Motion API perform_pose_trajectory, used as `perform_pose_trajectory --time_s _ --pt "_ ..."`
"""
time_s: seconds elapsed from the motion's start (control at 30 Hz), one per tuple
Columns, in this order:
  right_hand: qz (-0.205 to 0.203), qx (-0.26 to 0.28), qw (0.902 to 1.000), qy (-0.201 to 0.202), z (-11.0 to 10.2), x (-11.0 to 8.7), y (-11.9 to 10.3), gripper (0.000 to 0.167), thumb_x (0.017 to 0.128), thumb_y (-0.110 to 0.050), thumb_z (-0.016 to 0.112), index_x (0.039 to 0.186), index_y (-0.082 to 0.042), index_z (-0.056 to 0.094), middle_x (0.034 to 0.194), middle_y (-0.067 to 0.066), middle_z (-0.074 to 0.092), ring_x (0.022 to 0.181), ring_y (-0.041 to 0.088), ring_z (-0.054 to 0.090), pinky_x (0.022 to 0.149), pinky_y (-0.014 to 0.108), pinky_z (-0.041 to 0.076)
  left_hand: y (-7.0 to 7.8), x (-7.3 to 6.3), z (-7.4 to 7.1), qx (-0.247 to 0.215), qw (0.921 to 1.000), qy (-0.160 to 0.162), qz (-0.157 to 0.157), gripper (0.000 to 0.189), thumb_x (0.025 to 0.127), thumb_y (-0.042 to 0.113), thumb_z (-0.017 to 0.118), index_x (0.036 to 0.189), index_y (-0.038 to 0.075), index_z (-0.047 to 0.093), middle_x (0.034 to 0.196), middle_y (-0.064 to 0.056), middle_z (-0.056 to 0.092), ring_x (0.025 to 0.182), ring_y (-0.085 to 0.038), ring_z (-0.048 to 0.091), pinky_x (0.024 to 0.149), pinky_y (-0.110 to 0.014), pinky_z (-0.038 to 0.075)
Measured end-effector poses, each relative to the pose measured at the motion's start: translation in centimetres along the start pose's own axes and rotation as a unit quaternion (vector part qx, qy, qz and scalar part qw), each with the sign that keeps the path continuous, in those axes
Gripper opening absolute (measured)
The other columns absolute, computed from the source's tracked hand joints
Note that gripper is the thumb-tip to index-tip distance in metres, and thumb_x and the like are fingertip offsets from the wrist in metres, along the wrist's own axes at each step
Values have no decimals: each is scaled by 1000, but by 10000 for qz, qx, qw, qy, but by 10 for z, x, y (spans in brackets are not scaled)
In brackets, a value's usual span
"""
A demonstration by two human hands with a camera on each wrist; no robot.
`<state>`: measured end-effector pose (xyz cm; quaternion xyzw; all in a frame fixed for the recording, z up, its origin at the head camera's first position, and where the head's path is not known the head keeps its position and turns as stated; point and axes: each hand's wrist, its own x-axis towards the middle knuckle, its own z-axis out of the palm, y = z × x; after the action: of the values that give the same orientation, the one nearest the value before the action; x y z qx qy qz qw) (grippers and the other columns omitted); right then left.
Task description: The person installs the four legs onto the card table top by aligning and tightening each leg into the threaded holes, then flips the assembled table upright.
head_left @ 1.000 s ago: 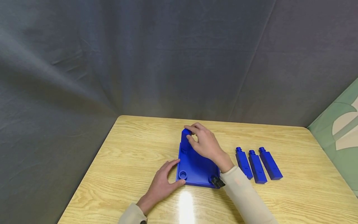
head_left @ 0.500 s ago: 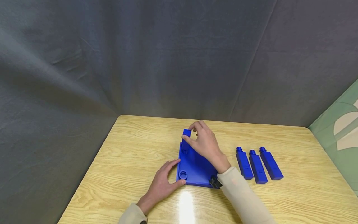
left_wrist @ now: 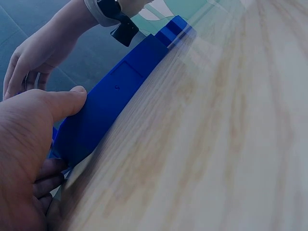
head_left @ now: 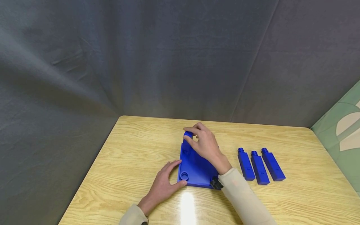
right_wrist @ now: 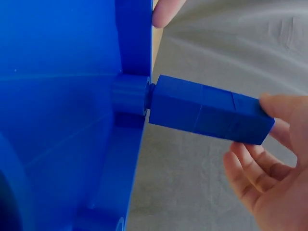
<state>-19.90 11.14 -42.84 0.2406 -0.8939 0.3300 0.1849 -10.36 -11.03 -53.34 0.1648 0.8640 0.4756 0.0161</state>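
A blue square board (head_left: pixel 198 168) with raised edges and round corner sockets lies on the table. At its far left corner stands a blue square leg (head_left: pixel 187 144), its narrow threaded end at the socket; the right wrist view shows a thin gap between the leg's shoulder (right_wrist: pixel 161 101) and the socket (right_wrist: pixel 132 94). My right hand (head_left: pixel 206 143) pinches the leg near its top with thumb and fingers. My left hand (head_left: pixel 163 182) grips the board's near left corner, thumb on the front edge and fingers along the left side. The near left socket (head_left: pixel 184 176) has nothing in it.
Three more blue legs with threaded ends, a left one (head_left: pixel 246 165), a middle one (head_left: pixel 260 168) and a right one (head_left: pixel 272 165), lie side by side right of the board. A grey curtain (head_left: pixel 180 62) hangs behind the wooden table (head_left: pixel 135 140).
The leg has turned about its own length between the right hand's fingers, which opened off it and closed again. The left hand and the board have stayed put.
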Motion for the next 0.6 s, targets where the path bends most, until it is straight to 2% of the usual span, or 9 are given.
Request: perform_pose_trajectory --time_s 0.27,0.47,0.6 --pt "-58 515 9970 -568 -6 -2 9 39 104 -11 74 144 -7 75 120 9 68 101 29 67 80 42 57 1 0 0 33 10000 17 6 78 95 50 87 161 22 58 164 -9 58 156 -57 40 123 -81 31" --pt "88 909 9942 -562 -7 -2 14 39 104 -11 78 142 -6 75 118 9 70 99 26 66 84 44 58 0 1 0 1 10000 9 -35 78 94 50 87 161 22 58 164 -9 58 157 -57 39 124 -80 31" --pt "238 1043 9933 -437 -3 -1 14 38 101 -15 83 137 -5 76 121 11 71 105 29 69 89 46 62 0 1 0 8 10000 -4 -59 78 94 50 87 161 23 58 164 -7 58 158 -55 39 125 -79 31"
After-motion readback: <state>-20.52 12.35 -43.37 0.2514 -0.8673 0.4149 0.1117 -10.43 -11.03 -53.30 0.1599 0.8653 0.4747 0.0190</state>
